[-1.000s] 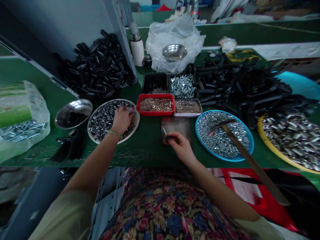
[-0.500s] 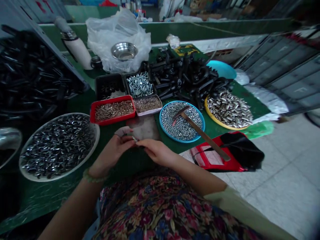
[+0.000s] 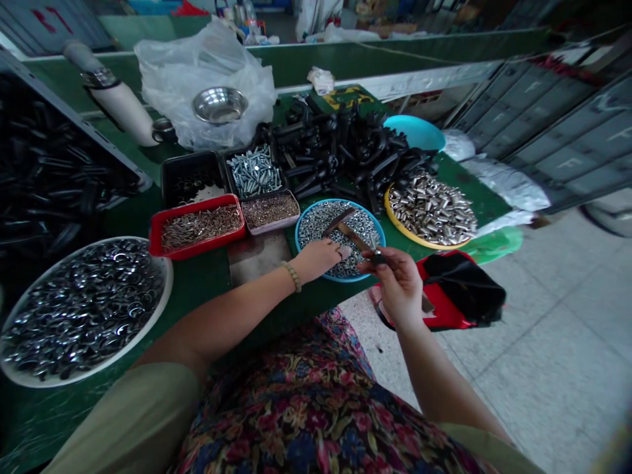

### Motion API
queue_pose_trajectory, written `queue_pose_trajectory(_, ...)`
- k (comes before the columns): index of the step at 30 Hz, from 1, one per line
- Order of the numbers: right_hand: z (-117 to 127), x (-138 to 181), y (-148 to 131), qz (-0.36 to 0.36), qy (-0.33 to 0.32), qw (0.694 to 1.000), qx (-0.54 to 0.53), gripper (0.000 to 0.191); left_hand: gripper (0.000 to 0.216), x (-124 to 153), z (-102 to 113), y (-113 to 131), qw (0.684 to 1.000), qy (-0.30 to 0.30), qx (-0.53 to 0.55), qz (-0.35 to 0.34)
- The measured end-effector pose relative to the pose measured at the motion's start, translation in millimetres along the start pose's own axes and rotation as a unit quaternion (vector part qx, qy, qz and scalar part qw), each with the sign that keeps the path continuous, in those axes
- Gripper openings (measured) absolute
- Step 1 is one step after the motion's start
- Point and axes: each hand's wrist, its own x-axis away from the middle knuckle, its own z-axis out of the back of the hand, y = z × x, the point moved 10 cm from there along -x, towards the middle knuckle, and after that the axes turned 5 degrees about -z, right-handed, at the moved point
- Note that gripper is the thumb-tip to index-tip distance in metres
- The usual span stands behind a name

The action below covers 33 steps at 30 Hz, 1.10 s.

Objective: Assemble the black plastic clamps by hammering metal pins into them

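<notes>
My left hand (image 3: 316,259) reaches over the near rim of the blue tray (image 3: 297,234) of small metal nuts (image 3: 316,220). Its fingers are bent and pressed together down at the nuts; what they hold, if anything, is hidden. A hammer (image 3: 353,236) lies across this tray, its handle passing behind my right hand (image 3: 401,284). Just above the tray's right edge, the thumb and fingers of that hand pinch a small black part with a silver bolt (image 3: 376,254) sticking up.
To the left are a red tray (image 3: 154,245) of thin pins, a box of bolts (image 3: 255,172) and a white basin (image 3: 168,283) of shiny rings. Black parts (image 3: 340,151) are heaped behind; a yellow-rimmed tray (image 3: 390,207) of metal sleeves and a red-black bag (image 3: 461,289) lie right.
Both hands have moved right from the metal plate and come apart. My left hand has gone to the nuts; my right hand has lifted the small part beside the tray. The view has shifted right.
</notes>
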Motion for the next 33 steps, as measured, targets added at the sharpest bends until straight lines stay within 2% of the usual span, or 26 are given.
queue_pose_trajectory(3,-11.1,2.9,6.4,-0.025,-0.043,0.999,-0.017,0.019,0.020,8.9,15.9,-8.3,0.998,0.044,0.010,0.041)
queue_pose_trajectory(5,-26.0,4.9,11.4,-0.042,-0.083,0.996,-0.017,0.019,0.016,22.1,34.1,-18.5,0.982,0.111,0.122,0.093)
queue_pose_trajectory(6,-34.9,5.9,13.7,-0.049,-0.105,0.993,-0.016,0.019,0.015,31.3,41.3,-25.4,0.958,0.148,0.210,0.124)
queue_pose_trajectory(7,-44.2,6.8,15.8,-0.056,-0.127,0.990,-0.016,0.019,0.013,41.6,45.3,-32.3,0.920,0.181,0.310,0.155)
queue_pose_trajectory(9,-64.6,8.8,19.1,-0.065,-0.175,0.982,-0.014,0.020,0.012,63.3,45.4,-41.0,0.814,0.227,0.494,0.205)
queue_pose_trajectory(11,-85.0,11.0,21.7,-0.070,-0.219,0.973,-0.009,0.020,0.018,82.2,44.9,-40.5,0.725,0.246,0.603,0.222)
queue_pose_trajectory(12,-94.4,12.0,22.6,-0.072,-0.239,0.968,-0.004,0.020,0.020,90.3,45.9,-38.6,0.701,0.248,0.630,0.224)
queue_pose_trajectory(14,-109.4,12.4,21.2,-0.073,-0.271,0.960,0.013,0.021,0.021,105.2,49.7,-36.2,0.681,0.249,0.649,0.229)
queue_pose_trajectory(16,-119.7,10.9,13.4,-0.063,-0.299,0.951,0.041,0.022,0.022,117.8,53.4,-36.2,0.681,0.243,0.648,0.238)
queue_pose_trajectory(19,-134.6,12.5,-4.7,-0.036,-0.378,0.919,0.109,0.023,0.022,130.9,58.9,-36.8,0.710,0.203,0.626,0.251)
queue_pose_trajectory(22,-148.6,19.4,-11.5,-0.038,-0.450,0.880,0.145,0.021,0.017,136.0,68.1,-27.3,0.772,0.120,0.578,0.235)
queue_pose_trajectory(24,-155.4,18.6,-8.0,-0.077,-0.437,0.893,0.078,0.017,0.014,137.7,84.6,-17.3,0.827,0.103,0.516,0.200)
queue_pose_trajectory(26,-160.9,15.0,0.5,-0.143,-0.379,0.912,-0.068,0.014,0.006,139.8,110.1,-6.0,0.878,0.146,0.431,0.151)
queue_pose_trajectory(28,-166.0,13.9,11.7,-0.204,-0.311,0.904,-0.211,0.022,0.007,144.1,134.2,7.6,0.909,0.213,0.344,0.096)
queue_pose_trajectory(30,-171.6,15.8,18.2,-0.236,-0.274,0.888,-0.283,0.028,0.016,150.9,148.7,18.5,0.923,0.272,0.265,0.059)
queue_pose_trajectory(33,-177.7,18.8,19.8,-0.235,-0.287,0.891,-0.263,0.024,0.014,162.3,152.8,19.4,0.912,0.324,0.243,0.065)
